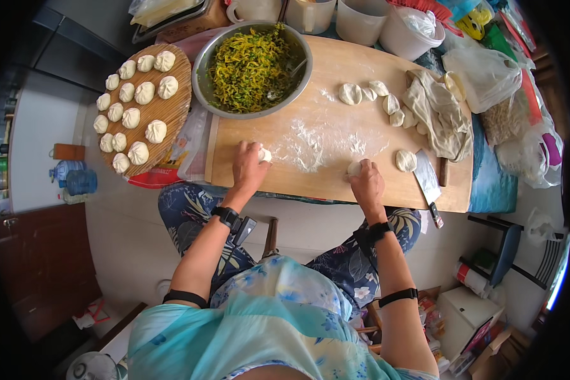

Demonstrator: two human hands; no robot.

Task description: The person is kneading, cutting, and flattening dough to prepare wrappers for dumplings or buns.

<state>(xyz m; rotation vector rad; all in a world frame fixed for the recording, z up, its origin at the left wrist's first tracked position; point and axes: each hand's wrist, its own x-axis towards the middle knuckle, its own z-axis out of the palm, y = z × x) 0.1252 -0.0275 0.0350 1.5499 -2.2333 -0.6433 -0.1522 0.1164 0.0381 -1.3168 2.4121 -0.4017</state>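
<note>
My left hand (250, 164) rests on the wooden board (332, 185) with its fingers around a small piece of dough (264, 155). On the right of the board, my right hand (368, 178) has its fingers on another dough piece (355, 169). Scattered flour (308, 147) lies between them. A flattened dough piece (406, 161) sits right of my right hand, beside a cleaver (428, 178). More dough pieces (391, 104) curve towards a crumpled cloth (439, 107). Behind my left hand stands a steel bowl (199, 90) of chopped yellow and green filling (249, 71).
A round slatted tray (178, 114) at the left holds several pleated buns (144, 92). Plastic tubs (361, 21) line the board's far edge. A wooden handle (443, 172) sticks out under the cloth. Plastic bags (484, 76) crowd the far right.
</note>
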